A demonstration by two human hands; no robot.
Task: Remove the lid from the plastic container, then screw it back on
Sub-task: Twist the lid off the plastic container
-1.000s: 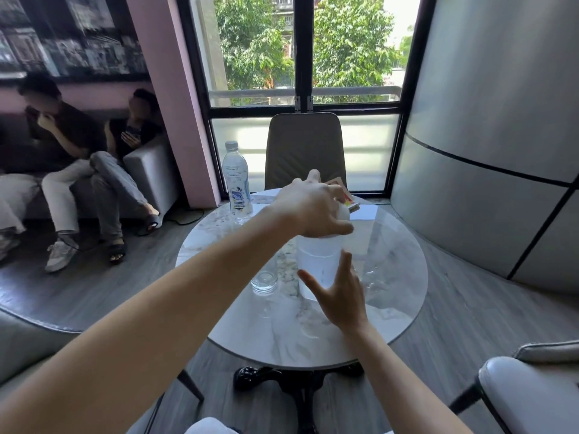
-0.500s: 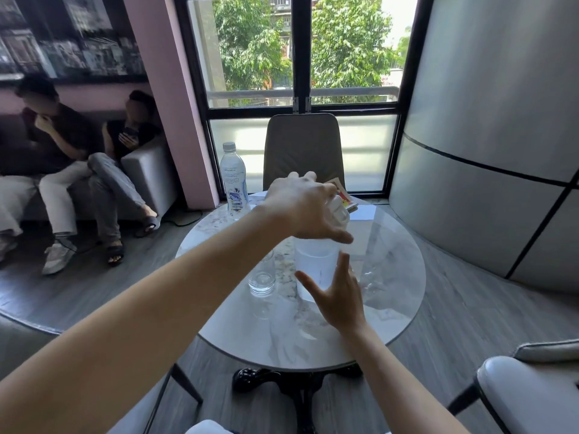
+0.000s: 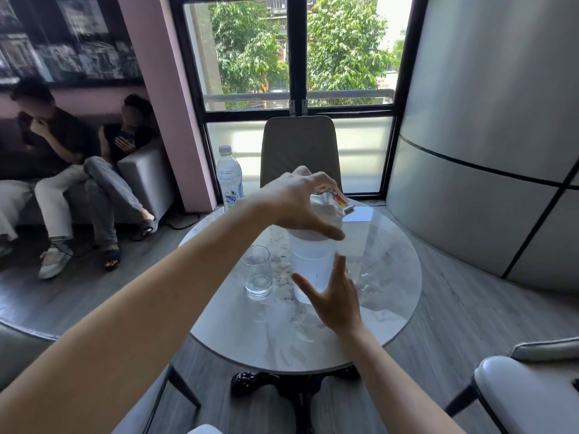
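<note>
Legible text: none.
Water bottle: white label with lines of small print and a blue graphic, too small to read.
Colourful packet on the round table, behind the left hand: red and yellow printing, mostly hidden, unreadable.
Framed wall pictures: blurred, no wording discernible.

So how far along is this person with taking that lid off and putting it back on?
Nothing looks finished yet. The plastic container stands on the round table with its white lid on top. The left hand grips the lid from above, while the right hand, fingers spread, sits at the container's near side. Whether the lid is loosening or tightening cannot be told from this view.
</note>
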